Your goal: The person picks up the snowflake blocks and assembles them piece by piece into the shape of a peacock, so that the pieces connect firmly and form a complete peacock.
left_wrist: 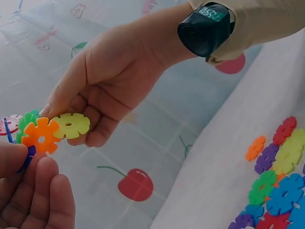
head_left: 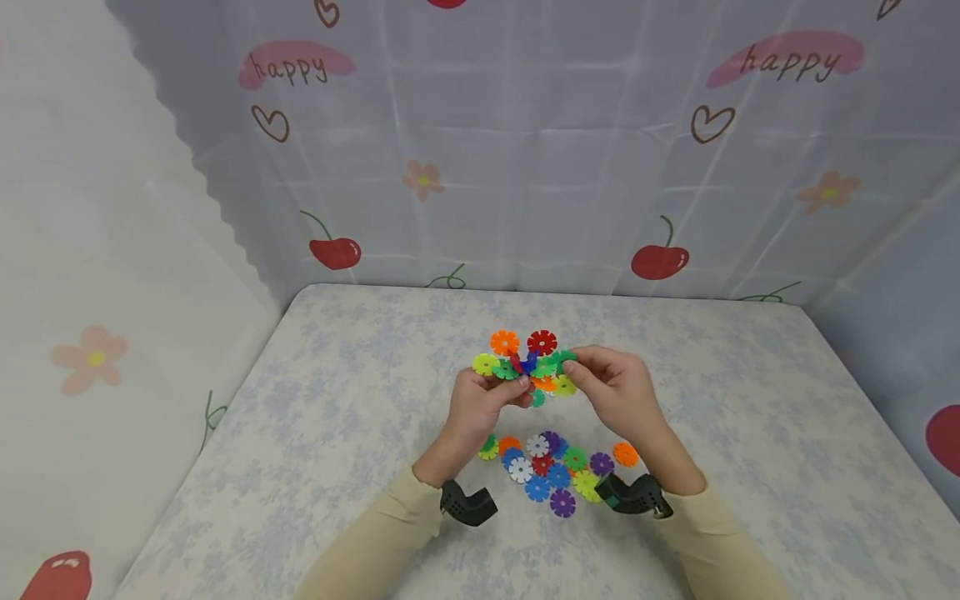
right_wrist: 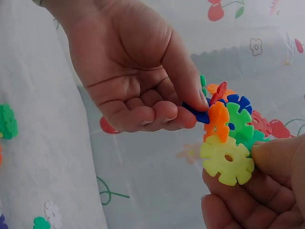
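Over the table [head_left: 360,375], a cluster [head_left: 528,366] of joined discs is being held up. Its blue piece [right_wrist: 196,114] is being pinched by the left hand [head_left: 480,404], thumb and fingers narrowed on it; a green disc [head_left: 560,357] at its side is being pinched by the right hand [head_left: 621,387]. Between the sleeves [head_left: 375,533], the table is being partly covered by loose discs [head_left: 558,476].

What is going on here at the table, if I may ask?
A person holds up a joined cluster of multicoloured, flower-shaped plastic discs. The left hand pinches a dark blue piece of it, and the right hand a green disc. More such discs lie in a pile on the pale, blue-patterned table.
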`<state>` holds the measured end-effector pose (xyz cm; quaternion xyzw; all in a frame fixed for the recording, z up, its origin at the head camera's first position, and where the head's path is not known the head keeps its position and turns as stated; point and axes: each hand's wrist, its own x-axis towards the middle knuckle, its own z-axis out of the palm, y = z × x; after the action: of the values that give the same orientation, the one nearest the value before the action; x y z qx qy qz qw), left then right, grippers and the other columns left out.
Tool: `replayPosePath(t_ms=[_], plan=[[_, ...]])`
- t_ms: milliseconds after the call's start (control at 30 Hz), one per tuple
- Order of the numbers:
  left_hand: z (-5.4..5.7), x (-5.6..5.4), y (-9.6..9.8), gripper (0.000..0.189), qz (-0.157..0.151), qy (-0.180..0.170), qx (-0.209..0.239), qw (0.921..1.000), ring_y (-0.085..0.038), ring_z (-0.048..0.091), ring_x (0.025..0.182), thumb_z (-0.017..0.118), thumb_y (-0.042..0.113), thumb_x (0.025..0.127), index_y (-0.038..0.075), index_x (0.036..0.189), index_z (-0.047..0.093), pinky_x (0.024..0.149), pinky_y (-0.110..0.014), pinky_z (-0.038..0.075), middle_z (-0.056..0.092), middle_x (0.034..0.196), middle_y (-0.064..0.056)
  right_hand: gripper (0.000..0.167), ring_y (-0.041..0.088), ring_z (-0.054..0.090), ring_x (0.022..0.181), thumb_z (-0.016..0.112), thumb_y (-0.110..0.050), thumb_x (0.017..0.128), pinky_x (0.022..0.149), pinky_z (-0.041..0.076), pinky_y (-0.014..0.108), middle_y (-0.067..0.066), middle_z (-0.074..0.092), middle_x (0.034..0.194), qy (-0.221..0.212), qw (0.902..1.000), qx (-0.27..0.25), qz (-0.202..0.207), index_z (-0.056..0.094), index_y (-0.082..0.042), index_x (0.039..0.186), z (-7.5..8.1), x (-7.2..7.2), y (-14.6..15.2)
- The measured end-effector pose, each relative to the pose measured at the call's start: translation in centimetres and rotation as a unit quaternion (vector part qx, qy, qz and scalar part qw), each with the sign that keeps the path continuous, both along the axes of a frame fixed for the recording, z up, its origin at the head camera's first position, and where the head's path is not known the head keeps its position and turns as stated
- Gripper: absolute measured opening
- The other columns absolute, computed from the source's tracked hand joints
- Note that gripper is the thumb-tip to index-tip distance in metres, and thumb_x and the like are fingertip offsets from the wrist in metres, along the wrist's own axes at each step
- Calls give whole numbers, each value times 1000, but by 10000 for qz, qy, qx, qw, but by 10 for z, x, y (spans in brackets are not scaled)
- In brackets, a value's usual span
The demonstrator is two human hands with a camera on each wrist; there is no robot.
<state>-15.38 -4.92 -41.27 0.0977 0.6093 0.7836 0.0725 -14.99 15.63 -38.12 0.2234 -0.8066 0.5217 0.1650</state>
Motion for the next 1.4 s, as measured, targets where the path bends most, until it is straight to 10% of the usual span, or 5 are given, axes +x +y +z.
replayPosePath(t_ms=[267, 533, 767, 867, 1400], plan=[[-1, -3, -1, 23, 225, 166, -452, 9986, -8, 71, 67, 67, 7, 96, -15, 99, 72, 83, -30, 62, 77, 76, -3, 9, 5, 48, 59, 65, 5, 94, 57, 50, 21, 10, 67, 75, -128, 9986, 515, 2, 73, 4, 95, 1, 0, 0], [-6, -14, -5, 19, 495, -573, 1201, 9899, -8, 70, 73, 58, 2, 100, 5, 87, 72, 79, -22, 61, 74, 78, 3, 26, 17, 70, 79, 53, -14, 106, 74, 58, 23, 19, 73, 96, -1223, 9894, 728, -291, 68, 3, 119, -11, -15, 3], [-5, -18, -14, 28, 887, -488, 1571, 9824, -11, 71, 74, 55, -1, 99, 12, 79, 71, 78, -24, 62, 73, 76, 2, 35, 18, 61, 83, 75, -25, 92, 73, 58, 35, 7, 70, 97, -2708, 9037, 3276, 511, 68, -6, 121, -38, -22, -2], [-2, -19, -15, 26, 901, -430, 1602, 9820, -11, 71, 75, 55, 1, 99, 13, 80, 69, 79, -24, 61, 72, 77, 3, 38, 16, 55, 78, 83, -25, 84, 71, 54, 32, 2, 64, 87, -2785, 8850, 3666, 696, 70, -9, 116, -47, -22, -8], [-1, -18, -13, 21, 899, -627, 1767, 9781, -10, 72, 76, 55, 0, 99, 11, 83, 63, 79, -24, 62, 72, 79, 3, 19, 13, 53, 73, 85, -15, 82, 71, 53, 29, -3, 66, 83, -2372, 8924, 3722, 944, 76, -12, 98, -64, -23, -18]])
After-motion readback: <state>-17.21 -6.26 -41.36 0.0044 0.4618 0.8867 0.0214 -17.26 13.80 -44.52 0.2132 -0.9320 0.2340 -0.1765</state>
